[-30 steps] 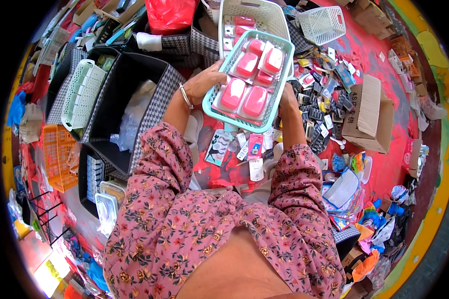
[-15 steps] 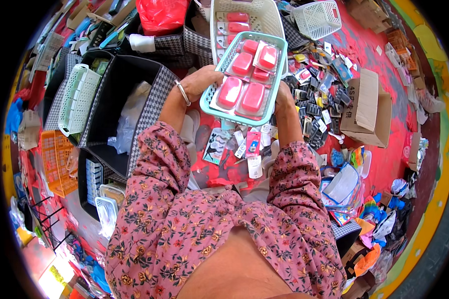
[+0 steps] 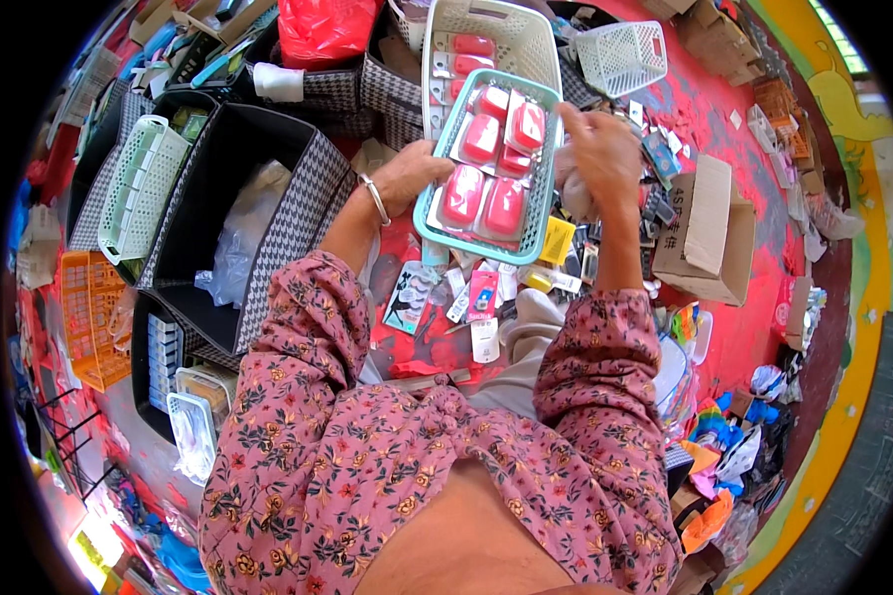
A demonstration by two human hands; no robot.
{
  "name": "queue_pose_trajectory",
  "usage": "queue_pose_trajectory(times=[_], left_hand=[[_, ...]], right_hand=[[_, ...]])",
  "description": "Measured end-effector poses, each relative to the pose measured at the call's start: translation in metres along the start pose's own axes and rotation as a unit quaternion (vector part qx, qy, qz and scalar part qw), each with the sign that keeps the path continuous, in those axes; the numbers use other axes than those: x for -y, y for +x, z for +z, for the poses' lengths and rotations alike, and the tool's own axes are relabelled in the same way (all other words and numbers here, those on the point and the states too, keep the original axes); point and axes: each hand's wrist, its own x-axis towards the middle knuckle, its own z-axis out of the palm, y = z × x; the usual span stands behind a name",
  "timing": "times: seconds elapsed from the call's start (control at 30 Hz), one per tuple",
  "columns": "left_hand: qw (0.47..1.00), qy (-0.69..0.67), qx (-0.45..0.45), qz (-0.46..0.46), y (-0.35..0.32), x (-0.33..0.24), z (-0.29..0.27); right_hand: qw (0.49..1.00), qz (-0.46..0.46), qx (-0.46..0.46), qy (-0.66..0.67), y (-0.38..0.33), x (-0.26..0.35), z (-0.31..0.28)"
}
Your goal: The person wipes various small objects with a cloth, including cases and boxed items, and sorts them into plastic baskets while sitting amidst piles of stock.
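A pale turquoise plastic basket [image 3: 483, 250] holds several pink, rounded items in clear blister packs [image 3: 463, 193]; I cannot make out their kind. My left hand [image 3: 409, 177], with a bangle at the wrist, is closed on the basket's left rim. My right hand [image 3: 602, 157] is beside the basket's upper right side, smeared by motion. A whitish blur shows beneath its fingers, and whether they grip anything is unclear. Just beyond, a cream basket [image 3: 526, 38] holds more pink packs, partly hidden by the turquoise basket.
Black houndstooth-edged storage bins [image 3: 298, 198] stand at left, beside a green basket [image 3: 147, 188] and an orange crate [image 3: 84, 322]. At right are an open cardboard box [image 3: 704, 233] and a white basket [image 3: 620, 58]. Small packaged goods [image 3: 484, 293] lie on the red floor near my legs.
My right hand has left the basket's lower right side and moved up and right. The turquoise basket has shifted slightly down, still in my left hand. The view has turned slightly.
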Motion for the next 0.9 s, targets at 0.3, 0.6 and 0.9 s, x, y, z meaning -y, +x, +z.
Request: queue_pose_trajectory(times=[0.3, 0.6, 0.9], left_hand=[[0.995, 0.079, -0.053, 0.01, 0.007, 0.014, 0.0], [0.995, 0.069, -0.063, 0.039, 0.012, 0.028, 0.003], [0.998, -0.055, 0.013, 0.006, -0.009, 0.001, 0.012]], right_hand=[[0.918, -0.1, 0.24, -0.299, 0.019, 0.068, 0.024], [0.943, 0.02, 0.301, -0.141, 0.045, 0.039, 0.032], [0.858, 0.128, 0.339, 0.365, 0.055, -0.004, -0.018]])
